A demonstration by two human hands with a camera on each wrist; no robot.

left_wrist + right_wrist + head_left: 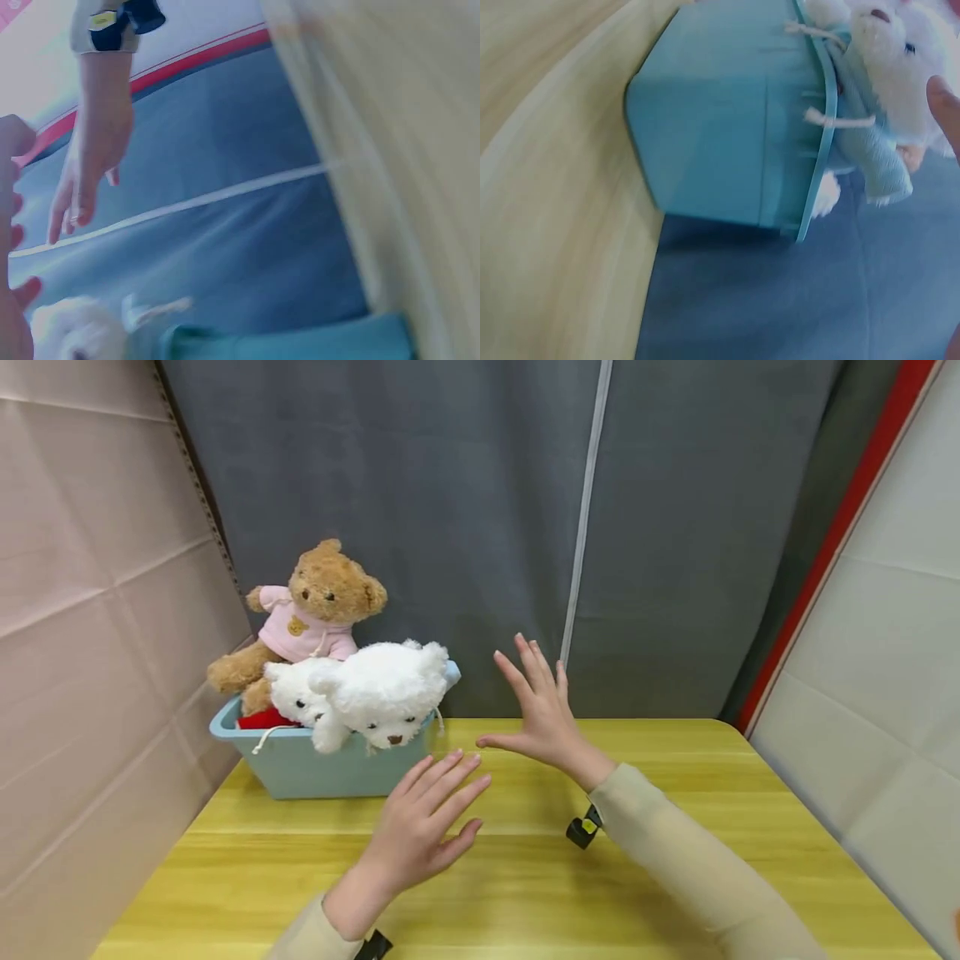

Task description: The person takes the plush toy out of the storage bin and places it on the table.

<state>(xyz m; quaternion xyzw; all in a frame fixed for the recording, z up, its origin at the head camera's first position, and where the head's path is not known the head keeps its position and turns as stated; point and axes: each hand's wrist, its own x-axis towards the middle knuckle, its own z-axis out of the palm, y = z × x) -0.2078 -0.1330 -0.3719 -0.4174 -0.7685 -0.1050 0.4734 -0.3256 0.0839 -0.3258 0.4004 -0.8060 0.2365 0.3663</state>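
A teal plastic bin (330, 770) stands at the back left of the table with plush toys heaped in it. On top sits a brown teddy bear (333, 589) in a pink sweater. Two white plush bears, a larger one (393, 685) and a smaller one (296, 685), lean over the front rim. My left hand (420, 827) hovers in front of the bin's right end, fingers straight, holding nothing. Farther right and higher, my right hand (543, 718) is in the air with fingers spread, also without anything in it. Neither hand touches the toys.
The yellow wood-grain table (645, 852) extends to the right of the bin. A dark grey curtain (465, 527) hangs behind it. Pale panels (90, 610) rise on the left, and a white wall (885, 677) with red edging is on the right.
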